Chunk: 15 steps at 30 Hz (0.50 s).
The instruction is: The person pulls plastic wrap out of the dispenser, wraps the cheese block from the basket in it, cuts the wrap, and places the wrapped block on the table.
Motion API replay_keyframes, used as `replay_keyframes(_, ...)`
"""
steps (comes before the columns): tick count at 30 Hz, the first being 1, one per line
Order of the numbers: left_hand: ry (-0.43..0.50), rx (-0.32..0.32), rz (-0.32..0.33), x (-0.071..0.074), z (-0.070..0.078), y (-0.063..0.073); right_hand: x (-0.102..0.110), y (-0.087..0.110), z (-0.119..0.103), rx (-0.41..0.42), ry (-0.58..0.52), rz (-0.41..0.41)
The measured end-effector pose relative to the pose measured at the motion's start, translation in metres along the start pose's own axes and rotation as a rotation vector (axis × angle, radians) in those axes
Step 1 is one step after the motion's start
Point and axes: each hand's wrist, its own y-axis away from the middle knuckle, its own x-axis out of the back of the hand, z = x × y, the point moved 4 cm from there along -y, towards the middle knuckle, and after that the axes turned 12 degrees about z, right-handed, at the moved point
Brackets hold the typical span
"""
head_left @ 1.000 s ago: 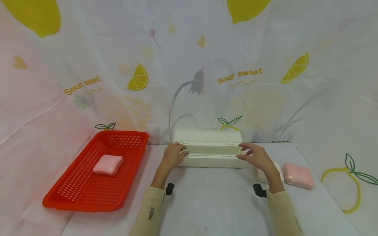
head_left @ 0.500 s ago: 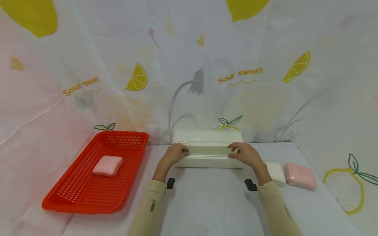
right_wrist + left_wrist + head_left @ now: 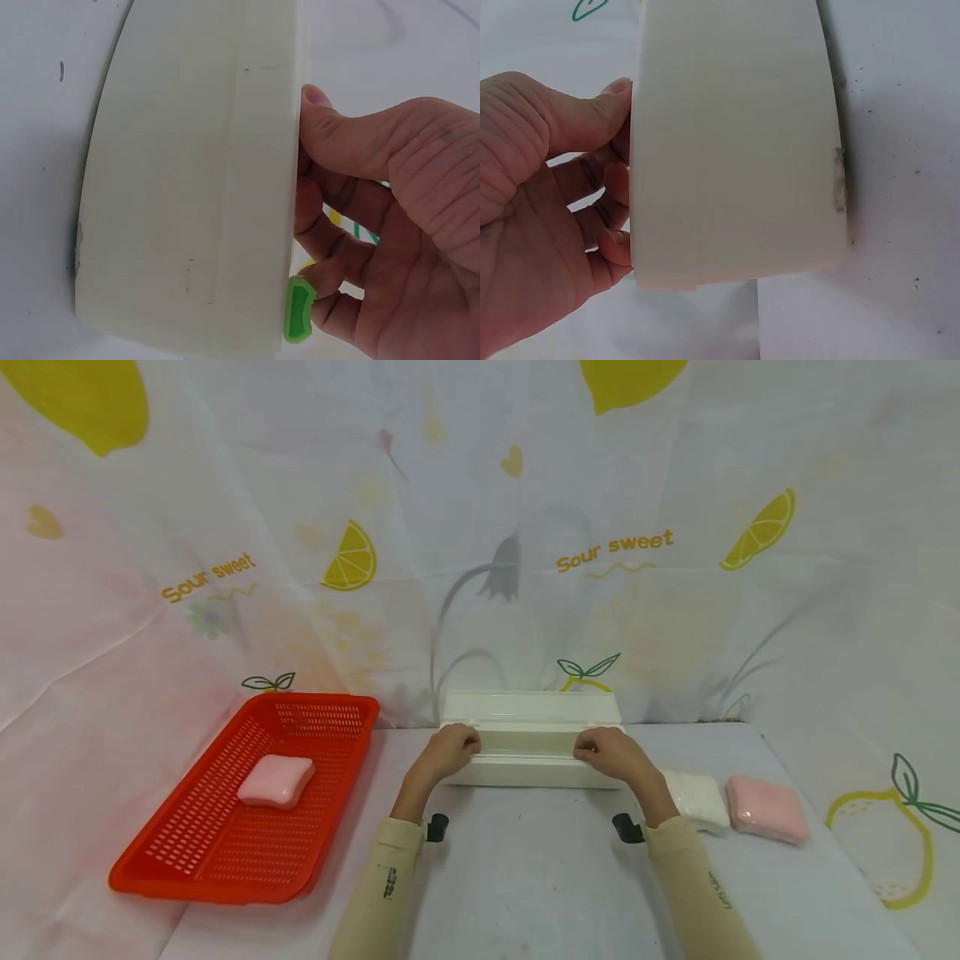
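Long white lidded box sits at 12 o'clock, long axis 9-to-3; left hand at its 9 o'clock end, right hand toward 3, both equally near; fingers curl at the rim; can't tell whether they clamp it or something inside; raised lid stands on the 12 o'clock side; green tab by right fingers; red basket around 8–9 o'clock; white packet near 4, partly behind right forearm.
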Motion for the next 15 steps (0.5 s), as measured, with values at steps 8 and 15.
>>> replay_keyframes(8, -0.022, -0.033, 0.061, 0.0075, 0.0036, 0.005, -0.0018, -0.0004, -0.0014, 0.026, 0.014, 0.061)
replay_keyframes(15, 0.007, 0.011, 0.07, 0.0091, 0.002, 0.004, -0.003, -0.0008, -0.0015, 0.036, 0.066, 0.141)
